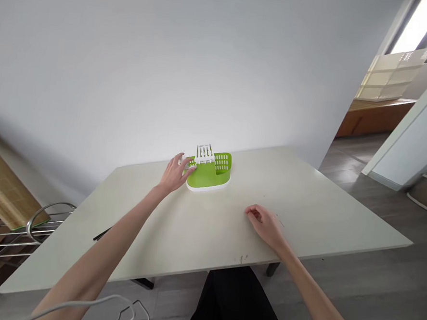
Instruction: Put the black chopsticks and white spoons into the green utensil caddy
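A green plastic caddy (204, 175) with slotted sides and a white base stands upright at the back of the table. A white slotted insert (204, 153) rises from its middle. My left hand (175, 173) is at the caddy's left end, its thumb and fingers closed around a small white plastic piece (190, 167). Whether that piece is attached to the caddy I cannot tell. Well apart from the caddy, my right hand (265, 224) rests on the table at the front right. Its fingers are loosely curled and no object shows in them.
The pale table (202, 231) stands against a plain wall. A dark thin stick (101, 234) lies near its left side, partly behind my left forearm. Left of the table are a metal rack (36, 224) and a bamboo board (9, 186). A white cable (78, 304) crosses at bottom left.
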Demonstrator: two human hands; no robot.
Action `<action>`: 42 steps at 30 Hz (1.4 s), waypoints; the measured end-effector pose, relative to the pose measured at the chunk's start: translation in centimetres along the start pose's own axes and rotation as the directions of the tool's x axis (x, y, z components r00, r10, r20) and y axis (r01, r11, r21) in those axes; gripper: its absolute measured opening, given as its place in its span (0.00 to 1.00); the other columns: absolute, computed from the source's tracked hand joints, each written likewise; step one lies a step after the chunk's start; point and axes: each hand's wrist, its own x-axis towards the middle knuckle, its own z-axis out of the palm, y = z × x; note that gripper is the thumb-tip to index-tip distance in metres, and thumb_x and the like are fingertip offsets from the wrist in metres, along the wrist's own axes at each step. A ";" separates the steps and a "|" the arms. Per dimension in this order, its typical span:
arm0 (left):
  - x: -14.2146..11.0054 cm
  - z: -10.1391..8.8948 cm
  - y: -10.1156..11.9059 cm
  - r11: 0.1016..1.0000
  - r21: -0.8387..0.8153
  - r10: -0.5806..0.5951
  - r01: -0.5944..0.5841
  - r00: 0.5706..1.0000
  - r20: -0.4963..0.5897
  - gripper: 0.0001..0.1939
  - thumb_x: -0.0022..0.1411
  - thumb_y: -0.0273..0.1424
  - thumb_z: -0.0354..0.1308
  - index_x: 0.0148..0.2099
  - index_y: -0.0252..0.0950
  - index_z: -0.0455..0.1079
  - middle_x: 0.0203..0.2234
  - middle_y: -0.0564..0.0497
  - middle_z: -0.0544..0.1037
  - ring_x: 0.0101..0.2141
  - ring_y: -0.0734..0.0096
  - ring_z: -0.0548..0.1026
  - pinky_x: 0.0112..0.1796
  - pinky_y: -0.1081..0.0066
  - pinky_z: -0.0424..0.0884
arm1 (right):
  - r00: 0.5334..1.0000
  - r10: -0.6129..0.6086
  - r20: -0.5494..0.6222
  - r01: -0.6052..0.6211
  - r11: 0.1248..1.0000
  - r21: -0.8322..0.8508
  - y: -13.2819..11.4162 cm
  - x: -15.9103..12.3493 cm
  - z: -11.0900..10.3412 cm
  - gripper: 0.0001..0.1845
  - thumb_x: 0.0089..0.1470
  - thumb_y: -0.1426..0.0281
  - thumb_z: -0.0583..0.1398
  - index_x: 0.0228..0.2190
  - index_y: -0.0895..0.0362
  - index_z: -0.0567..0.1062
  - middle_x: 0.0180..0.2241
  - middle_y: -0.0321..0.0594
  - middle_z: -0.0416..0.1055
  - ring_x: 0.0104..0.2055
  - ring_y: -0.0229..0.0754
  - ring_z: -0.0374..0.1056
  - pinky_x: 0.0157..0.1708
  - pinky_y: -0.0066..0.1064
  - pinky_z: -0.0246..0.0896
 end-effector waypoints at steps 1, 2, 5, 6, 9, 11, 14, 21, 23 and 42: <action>0.2 0.0 -0.3 0.999 0.029 0.027 -0.027 1.000 -0.008 0.26 0.76 0.50 0.45 0.65 0.43 0.70 0.65 0.37 0.63 0.60 0.46 0.69 0.59 0.45 0.68 | 1.000 0.000 0.004 0.000 1.000 -0.006 -0.1 -0.1 0.0 0.14 0.65 0.60 0.54 0.38 0.51 0.77 0.40 0.42 0.80 0.40 0.48 0.74 0.42 0.39 0.66; 0.4 0.1 -0.6 0.997 0.053 0.055 -0.054 0.998 -0.017 0.26 0.77 0.49 0.45 0.63 0.42 0.71 0.62 0.37 0.65 0.57 0.48 0.70 0.58 0.46 0.69 | 1.000 -0.002 0.010 0.002 1.000 -0.016 -0.2 -0.3 0.0 0.14 0.66 0.60 0.54 0.38 0.51 0.77 0.40 0.43 0.80 0.40 0.48 0.74 0.42 0.38 0.66; 1.1 0.2 -1.5 0.985 0.095 0.149 -0.146 0.989 -0.020 0.24 0.77 0.47 0.44 0.58 0.40 0.75 0.54 0.37 0.71 0.51 0.51 0.72 0.54 0.49 0.71 | 1.000 0.000 0.023 0.001 0.999 -0.044 -0.6 -0.6 -0.1 0.15 0.68 0.58 0.53 0.39 0.51 0.77 0.40 0.43 0.80 0.39 0.48 0.74 0.40 0.37 0.67; 1.4 0.2 -1.8 0.979 0.099 0.181 -0.179 0.983 -0.012 0.24 0.77 0.47 0.44 0.56 0.40 0.76 0.52 0.38 0.71 0.50 0.51 0.73 0.53 0.50 0.71 | 1.000 0.004 0.027 -0.003 0.999 -0.053 -0.8 -0.6 -0.1 0.16 0.69 0.58 0.53 0.39 0.51 0.77 0.40 0.43 0.80 0.39 0.47 0.74 0.40 0.36 0.67; 2.5 0.2 -2.6 0.961 0.080 0.263 -0.265 0.964 0.031 0.23 0.77 0.45 0.45 0.54 0.41 0.77 0.48 0.40 0.74 0.45 0.54 0.74 0.50 0.53 0.72 | 0.999 0.019 0.037 -0.016 0.996 -0.088 -1.2 -0.7 -0.2 0.16 0.70 0.57 0.52 0.39 0.50 0.77 0.40 0.42 0.80 0.39 0.46 0.74 0.38 0.35 0.67; 3.3 0.2 -3.0 0.947 0.081 0.305 -0.310 0.950 0.066 0.23 0.78 0.45 0.44 0.52 0.41 0.77 0.46 0.41 0.76 0.44 0.55 0.75 0.48 0.55 0.72 | 0.999 0.025 0.042 -0.020 0.994 -0.109 -1.3 -0.7 -0.2 0.16 0.70 0.57 0.53 0.40 0.50 0.77 0.40 0.42 0.80 0.38 0.46 0.75 0.36 0.33 0.67; 4.4 0.2 -3.6 0.924 0.113 0.355 -0.366 0.929 0.107 0.25 0.78 0.46 0.41 0.51 0.40 0.77 0.44 0.41 0.77 0.42 0.56 0.76 0.44 0.58 0.72 | 0.998 0.024 0.050 -0.018 0.992 -0.122 -1.5 -0.8 -0.3 0.16 0.70 0.57 0.52 0.40 0.48 0.77 0.40 0.41 0.80 0.35 0.45 0.74 0.33 0.32 0.68; 6.1 0.9 -4.7 0.901 0.095 0.416 -0.422 0.906 0.081 0.28 0.79 0.48 0.39 0.49 0.40 0.77 0.37 0.43 0.79 0.37 0.58 0.76 0.39 0.61 0.70 | 0.999 0.025 0.044 -0.019 0.992 -0.128 -1.4 -0.8 -0.1 0.16 0.70 0.55 0.52 0.39 0.47 0.77 0.37 0.41 0.79 0.31 0.45 0.73 0.29 0.33 0.68; 6.4 0.8 -4.8 0.891 0.111 0.434 -0.440 0.898 0.072 0.28 0.79 0.48 0.38 0.49 0.40 0.77 0.36 0.43 0.79 0.36 0.59 0.76 0.38 0.62 0.69 | 0.998 0.039 0.042 -0.033 0.991 -0.131 -1.4 -0.8 -0.2 0.16 0.70 0.55 0.52 0.38 0.47 0.77 0.36 0.41 0.79 0.30 0.44 0.72 0.28 0.33 0.68; 8.0 -0.5 -4.9 0.795 0.249 0.531 -0.554 0.833 0.158 0.26 0.79 0.43 0.39 0.34 0.40 0.70 0.26 0.46 0.76 0.28 0.63 0.72 0.31 0.63 0.64 | 0.997 0.031 0.065 -0.023 0.994 -0.111 -1.4 -0.8 -0.7 0.16 0.70 0.55 0.52 0.38 0.47 0.76 0.39 0.42 0.79 0.31 0.44 0.73 0.28 0.34 0.67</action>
